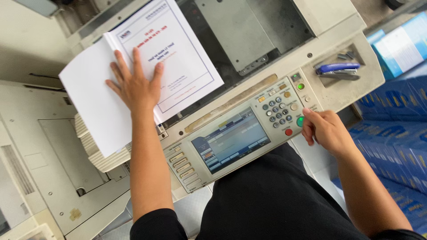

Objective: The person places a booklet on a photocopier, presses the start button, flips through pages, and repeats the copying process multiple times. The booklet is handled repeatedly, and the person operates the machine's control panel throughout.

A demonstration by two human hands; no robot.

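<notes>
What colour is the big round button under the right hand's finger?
Green, lit, at the right hand fingertip on the copier's control panel; head view.

An open booklet lies on the copier glass, left of the control panel. A stapler sits in a recess behind the panel; paper reams are stacked at right.

A copy shop or office: a large photocopier with stacked blue paper reams beside it.
</notes>
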